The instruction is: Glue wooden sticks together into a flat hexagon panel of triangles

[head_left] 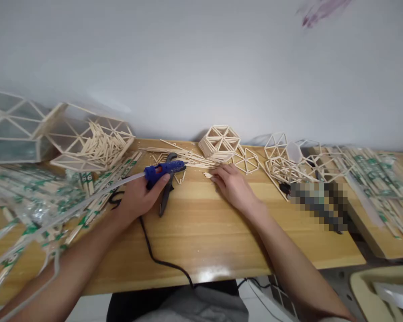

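My left hand (139, 197) is closed around a blue hot glue gun (164, 169) whose nozzle points right over the wooden table (201, 237). A clear glue stick (121, 181) juts from the gun's back. My right hand (233, 184) rests on the table, fingers curled over a short wooden stick (207, 175) beside a scatter of loose sticks (174, 154). Just beyond my right hand stands a hexagonal stick frame (220, 142).
A black cord (154, 255) runs from the gun off the front edge. Black pliers (166, 192) lie by the gun. Larger stick frames (87, 138) and wrapped chopstick packets (36, 197) fill the left; more frames (295, 158) and packets (376, 179) sit right.
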### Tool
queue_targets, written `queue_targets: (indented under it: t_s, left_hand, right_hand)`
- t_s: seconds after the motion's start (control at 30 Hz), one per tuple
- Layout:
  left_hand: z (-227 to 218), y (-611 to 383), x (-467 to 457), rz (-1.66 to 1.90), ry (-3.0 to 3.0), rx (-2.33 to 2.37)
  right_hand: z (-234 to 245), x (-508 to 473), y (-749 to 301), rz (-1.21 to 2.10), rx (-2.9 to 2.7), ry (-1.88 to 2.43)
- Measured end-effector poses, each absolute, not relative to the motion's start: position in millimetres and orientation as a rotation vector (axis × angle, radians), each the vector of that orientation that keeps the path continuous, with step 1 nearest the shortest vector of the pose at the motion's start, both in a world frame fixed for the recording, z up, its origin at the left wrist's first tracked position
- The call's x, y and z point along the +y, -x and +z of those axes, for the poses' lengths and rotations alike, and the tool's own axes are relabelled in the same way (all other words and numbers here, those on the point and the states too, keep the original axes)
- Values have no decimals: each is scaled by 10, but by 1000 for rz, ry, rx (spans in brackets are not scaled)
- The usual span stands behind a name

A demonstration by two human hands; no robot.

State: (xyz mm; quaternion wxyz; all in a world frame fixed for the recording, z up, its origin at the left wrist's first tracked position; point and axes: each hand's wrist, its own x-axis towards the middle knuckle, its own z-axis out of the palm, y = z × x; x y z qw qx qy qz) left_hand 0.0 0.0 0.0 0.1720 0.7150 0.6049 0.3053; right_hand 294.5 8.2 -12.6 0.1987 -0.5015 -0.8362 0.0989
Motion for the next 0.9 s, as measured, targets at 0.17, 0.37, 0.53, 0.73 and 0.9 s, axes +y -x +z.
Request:
queue_targets:
  t_s: [0.17, 0.37, 0.53, 0.73, 0.9]
  left_hand:
    - [-8, -1, -5, 867, -2042, 1694]
    - [-11, 1, -3, 874, -2039, 1673]
    - [-27, 3, -3, 897, -2038, 1661]
    - [-41, 12, -1, 894, -2083, 1617]
    - [-68, 19, 1, 878, -2071, 1621]
  right_hand:
    - [-130, 45, -2979, 400, -2312, 1300]
    - [-25, -117, -2814, 568, -2356, 1275]
    - [-42, -246, -2675, 585, -2373, 1289]
    - [-68, -238, -2705, 604, -2294, 1257]
    - [-44, -215, -2752, 645, -2209, 1241]
